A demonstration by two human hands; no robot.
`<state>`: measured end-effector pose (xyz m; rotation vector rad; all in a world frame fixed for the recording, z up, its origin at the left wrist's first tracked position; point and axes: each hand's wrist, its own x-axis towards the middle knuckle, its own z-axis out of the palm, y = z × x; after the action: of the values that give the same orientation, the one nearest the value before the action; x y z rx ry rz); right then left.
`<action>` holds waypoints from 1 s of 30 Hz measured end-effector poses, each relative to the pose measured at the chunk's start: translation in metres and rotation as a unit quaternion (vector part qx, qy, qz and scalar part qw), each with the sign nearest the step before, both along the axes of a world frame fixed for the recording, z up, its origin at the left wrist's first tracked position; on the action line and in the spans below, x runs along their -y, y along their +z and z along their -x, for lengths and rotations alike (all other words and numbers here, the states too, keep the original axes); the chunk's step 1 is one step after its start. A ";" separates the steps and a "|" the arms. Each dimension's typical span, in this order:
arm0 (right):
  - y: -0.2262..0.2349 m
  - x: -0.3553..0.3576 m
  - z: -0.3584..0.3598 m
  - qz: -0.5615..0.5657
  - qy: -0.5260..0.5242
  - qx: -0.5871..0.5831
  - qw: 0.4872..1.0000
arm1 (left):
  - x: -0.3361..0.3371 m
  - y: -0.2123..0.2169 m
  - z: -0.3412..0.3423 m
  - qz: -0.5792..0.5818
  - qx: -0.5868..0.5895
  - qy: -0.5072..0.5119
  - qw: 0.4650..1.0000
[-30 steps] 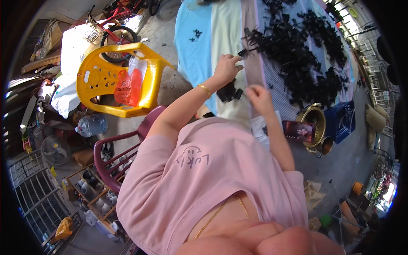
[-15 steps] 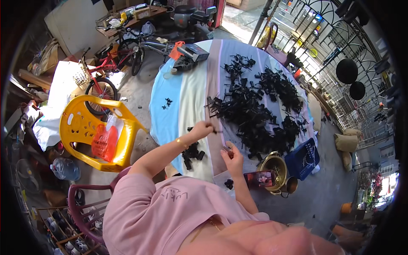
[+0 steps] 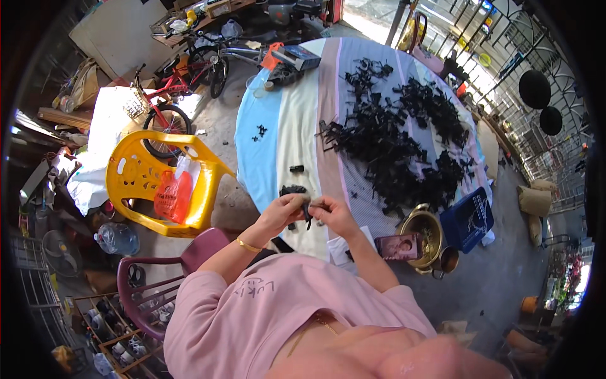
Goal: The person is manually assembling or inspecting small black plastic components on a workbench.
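Observation:
My left hand [image 3: 284,213] is closed around a small black plastic part [image 3: 307,216], whose thin end points down between my hands. Close beside it, the fingers of my right hand [image 3: 337,216] are pinched together, meeting the part; what sits in that pinch is too small to make out. Just beyond my left hand a few black plastic pieces [image 3: 292,189] lie on the striped tablecloth [image 3: 298,136]. A big heap of similar black parts [image 3: 394,148] spreads over the table's right half.
A brass-coloured pot [image 3: 421,228], a blue basket [image 3: 468,218] and a phone [image 3: 399,247] stand at the table's near right edge. A yellow plastic chair [image 3: 136,183] with a red bag [image 3: 173,194] is at the left. A box [image 3: 298,57] sits on the table's far side.
Both hands have come together nearer my body, the left drawing back from the heap with a black part. The view has shifted slightly, so the table appears farther right.

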<state>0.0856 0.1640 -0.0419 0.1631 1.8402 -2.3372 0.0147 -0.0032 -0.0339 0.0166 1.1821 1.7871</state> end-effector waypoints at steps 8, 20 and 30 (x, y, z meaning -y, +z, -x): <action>0.011 0.038 0.015 -0.026 -0.126 0.027 0.991 | 0.019 0.012 0.024 -0.018 -0.265 -0.104 0.959; 0.018 0.130 0.009 0.051 -0.326 0.046 0.943 | 0.067 0.010 0.070 -0.123 -0.198 -0.220 0.947; 0.027 0.138 -0.021 -0.098 -0.314 0.015 0.944 | 0.069 0.026 0.035 -0.071 -0.308 -0.185 0.931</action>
<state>0.1066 0.0258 -0.0149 0.9317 2.2520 -2.4755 -0.0200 -0.0725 -0.0077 0.8857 1.3583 1.5596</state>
